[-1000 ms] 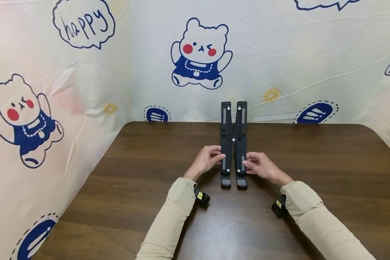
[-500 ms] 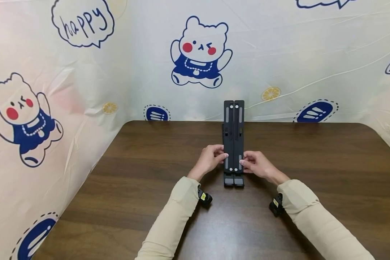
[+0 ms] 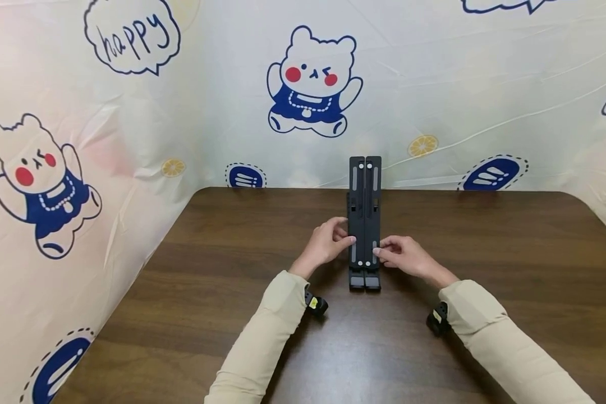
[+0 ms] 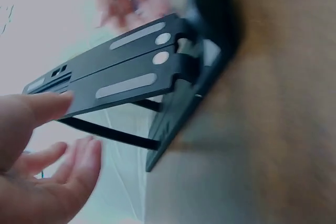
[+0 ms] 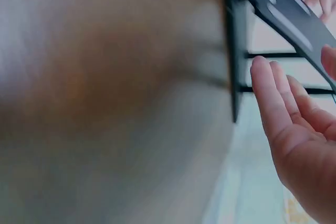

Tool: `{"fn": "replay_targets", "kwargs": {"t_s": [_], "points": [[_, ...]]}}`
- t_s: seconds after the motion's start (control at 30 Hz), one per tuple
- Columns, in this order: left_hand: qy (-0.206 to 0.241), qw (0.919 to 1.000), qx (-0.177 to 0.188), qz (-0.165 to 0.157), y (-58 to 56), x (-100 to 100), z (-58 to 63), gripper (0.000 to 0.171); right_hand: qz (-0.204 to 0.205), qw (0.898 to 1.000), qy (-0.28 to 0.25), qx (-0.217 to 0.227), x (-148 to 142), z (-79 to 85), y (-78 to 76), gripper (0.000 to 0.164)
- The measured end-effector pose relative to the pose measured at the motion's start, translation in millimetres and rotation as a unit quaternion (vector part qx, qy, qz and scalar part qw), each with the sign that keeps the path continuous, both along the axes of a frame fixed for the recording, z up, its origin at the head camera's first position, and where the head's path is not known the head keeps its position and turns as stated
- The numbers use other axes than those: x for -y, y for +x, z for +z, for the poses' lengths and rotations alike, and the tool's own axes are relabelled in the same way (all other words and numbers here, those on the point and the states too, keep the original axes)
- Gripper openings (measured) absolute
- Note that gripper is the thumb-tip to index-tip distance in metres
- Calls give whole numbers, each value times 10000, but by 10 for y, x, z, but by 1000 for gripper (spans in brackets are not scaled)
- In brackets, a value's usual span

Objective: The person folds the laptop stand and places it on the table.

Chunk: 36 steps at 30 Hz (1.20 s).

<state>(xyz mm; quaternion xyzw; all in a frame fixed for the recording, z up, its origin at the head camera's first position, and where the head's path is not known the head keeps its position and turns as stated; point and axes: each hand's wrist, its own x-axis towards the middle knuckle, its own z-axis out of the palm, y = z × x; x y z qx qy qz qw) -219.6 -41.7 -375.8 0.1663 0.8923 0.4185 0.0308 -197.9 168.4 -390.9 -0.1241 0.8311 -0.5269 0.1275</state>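
Note:
A black folding laptop stand with grey pads stands raised on the table, its two long halves side by side with a thin seam between. Slim struts under its sloping top show in both wrist views. My left hand is at its left edge. In the left wrist view the thumb tip overlaps that edge, while the loosely bent fingers spread below it. My right hand is at the right edge, thumb by the top panel. Its straight fingers reach beneath, close to the struts.
The brown wooden table has rounded far corners. Behind it hangs a pale cloth backdrop with cartoon bears. Small black wrist cameras sit at both beige sleeves.
The stand's two halves have come together, closing the gap between them. Over the last half second, my left fingers have lifted a little and my right hand has shifted slightly right.

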Motion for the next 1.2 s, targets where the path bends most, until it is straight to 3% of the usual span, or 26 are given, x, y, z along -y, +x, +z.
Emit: {"fn": "replay_targets", "kwargs": {"t_s": [0.1,0.17,0.27,0.4,0.57,0.7,0.83,1.0,1.1,1.2], "points": [[414,9986,-302,146,88,56,-1,47,-103,9996,129,-234,-115,164,-51,39],[655,9975,-281,16,185,79,-24,45,-294,9982,228,-461,-186,335,-114,39],[784,9955,173,-493,340,78,-98,41,-604,9932,490,-864,-222,629,-249,41],[835,9854,894,-1184,509,55,-198,32,-1113,9772,750,-1644,-138,950,-449,39],[807,9805,965,-1508,588,42,-272,26,-1290,9594,973,-2314,53,1165,-682,31],[712,9809,756,-1644,589,33,-317,24,-1134,9614,1187,-2210,155,1259,-834,28],[416,9816,545,-1784,588,0,-341,21,-951,9744,1242,-1616,191,1234,-941,31],[187,9839,336,-1743,562,-42,-327,16,-932,9895,500,-988,238,1152,-1040,34],[171,9865,242,-1611,539,-68,-338,13,-968,9922,68,-788,249,1107,-1089,34],[158,9895,172,-1424,517,-87,-365,9,-966,9930,-31,-676,246,1086,-1124,35]]}}
